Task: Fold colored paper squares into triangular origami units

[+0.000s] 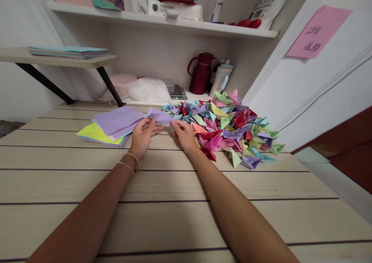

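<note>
Mid-frame, a folded lavender paper (pixel 159 116) is stretching between the left hand (pixel 142 134) and right hand (pixel 184 135), each pinching one end

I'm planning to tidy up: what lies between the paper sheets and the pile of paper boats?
In the head view, the left hand, the right hand and the folded purple paper they hold.

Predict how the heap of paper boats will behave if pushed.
The heap of paper boats would probably scatter, since many separate pieces overlap. Each looks light, being folded from thin paper, and could crumple if pressed. The purple boat at its near edge might slide alone, as nothing seems to lie on it.
</note>
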Tool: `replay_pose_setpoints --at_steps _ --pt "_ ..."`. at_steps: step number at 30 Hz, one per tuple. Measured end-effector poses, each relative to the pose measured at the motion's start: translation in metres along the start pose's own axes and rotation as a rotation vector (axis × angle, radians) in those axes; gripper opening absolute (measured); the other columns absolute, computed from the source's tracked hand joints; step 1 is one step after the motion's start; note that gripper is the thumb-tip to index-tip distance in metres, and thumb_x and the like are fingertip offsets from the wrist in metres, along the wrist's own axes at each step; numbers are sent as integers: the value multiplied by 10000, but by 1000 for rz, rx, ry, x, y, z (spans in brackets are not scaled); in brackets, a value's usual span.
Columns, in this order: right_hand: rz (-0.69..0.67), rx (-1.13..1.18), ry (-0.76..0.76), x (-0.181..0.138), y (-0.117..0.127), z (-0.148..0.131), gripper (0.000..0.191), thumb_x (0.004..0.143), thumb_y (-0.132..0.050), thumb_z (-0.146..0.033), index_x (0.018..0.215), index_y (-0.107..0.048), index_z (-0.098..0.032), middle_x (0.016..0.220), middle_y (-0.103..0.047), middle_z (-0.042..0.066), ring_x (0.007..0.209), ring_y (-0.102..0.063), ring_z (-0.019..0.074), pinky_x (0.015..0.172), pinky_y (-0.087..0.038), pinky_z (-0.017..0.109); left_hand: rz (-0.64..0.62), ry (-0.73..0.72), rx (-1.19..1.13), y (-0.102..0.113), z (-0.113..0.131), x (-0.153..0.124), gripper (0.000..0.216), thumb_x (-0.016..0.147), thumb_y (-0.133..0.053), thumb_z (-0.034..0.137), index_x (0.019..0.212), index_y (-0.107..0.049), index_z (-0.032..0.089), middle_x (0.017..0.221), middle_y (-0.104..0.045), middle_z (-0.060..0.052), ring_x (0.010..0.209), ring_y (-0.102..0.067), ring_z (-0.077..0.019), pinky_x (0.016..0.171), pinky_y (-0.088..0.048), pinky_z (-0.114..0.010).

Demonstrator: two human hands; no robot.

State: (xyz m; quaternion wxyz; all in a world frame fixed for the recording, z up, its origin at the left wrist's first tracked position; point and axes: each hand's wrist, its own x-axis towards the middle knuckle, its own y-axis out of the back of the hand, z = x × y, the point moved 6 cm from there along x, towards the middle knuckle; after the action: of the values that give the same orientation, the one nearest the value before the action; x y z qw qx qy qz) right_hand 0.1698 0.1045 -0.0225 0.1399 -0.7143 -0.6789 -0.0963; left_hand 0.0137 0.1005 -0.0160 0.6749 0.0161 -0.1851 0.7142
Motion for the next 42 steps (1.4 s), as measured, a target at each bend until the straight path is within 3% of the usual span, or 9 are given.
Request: replay_pose_setpoints --at_steps 6,10,17,20,23,29,32,38,42 --pt "-15 -8 -19 1 -1 2 355 703 -609 -485 854 -676 -171 686 -604 -11 507 -426 88 492 -374 221 -71 88 -109 -5 -2 -3 348 705 -639 472 756 -497 158 704 -641 -8 801 -683 -200 827 -505 -372" --pt "-57 27 5 1 -3 0 347 697 -612 -486 841 -664 -174 742 -615 5 552 -457 96 512 -404 217 -141 170 -214 -9 -7 -4 367 734 -596 503 774 -515 147 831 -689 -78 841 -678 -210 889 -465 -420" --pt "-70 -8 22 -1 -4 -6 326 731 -572 -496 786 -650 -184 684 -568 -6 560 -459 103 530 -416 221 -217 264 -177 -12 -12 -8 496 763 -486 595 907 -582 131 914 -700 -159 870 -674 -233 890 -461 -404" --pt "-72 0 46 -1 -5 -9 327 729 -572 -501 766 -643 -184 696 -563 -4 592 -472 113 563 -420 234 -233 324 -139 -11 -16 -9 518 759 -447 630 876 -578 143 884 -707 -177 848 -680 -243 850 -481 -396" --pt "-88 6 57 -1 -6 -10 338 733 -565 -517 721 -618 -183 663 -542 -7 580 -475 117 559 -410 239 -249 356 -121 -10 -17 -10 470 773 -456 605 819 -564 150 873 -711 -177 816 -686 -231 822 -493 -372" --pt "-106 14 57 -1 -7 -5 427 765 -484 -596 671 -587 -192 599 -514 -12 573 -466 126 549 -398 241 -275 346 -115 -14 -14 -11 456 795 -496 538 904 -610 110 864 -711 -183 805 -688 -222 850 -484 -366" --pt "-116 41 38 -1 -9 -5 417 765 -490 -586 730 -622 -192 641 -557 -2 612 -488 134 563 -411 244 -258 337 -129 -15 -13 -11 501 798 -455 574 879 -627 110 870 -709 -181 849 -680 -233 868 -479 -374" --pt "-146 100 48 -4 -14 -15 346 723 -607 -474 934 -678 -208 909 -666 34 851 -571 175 746 -455 285 -201 323 -161 -13 -10 -11 494 796 -455 576 903 -634 128 933 -700 -168 931 -657 -237 894 -473 -379" --pt "-141 132 23 -3 -13 -8 423 682 -663 -433 1037 -658 -203 991 -671 60 785 -588 173 695 -470 297 -190 313 -165 -12 -11 -9 485 798 -461 566 912 -629 125 991 -686 -168 958 -645 -228 914 -461 -383"
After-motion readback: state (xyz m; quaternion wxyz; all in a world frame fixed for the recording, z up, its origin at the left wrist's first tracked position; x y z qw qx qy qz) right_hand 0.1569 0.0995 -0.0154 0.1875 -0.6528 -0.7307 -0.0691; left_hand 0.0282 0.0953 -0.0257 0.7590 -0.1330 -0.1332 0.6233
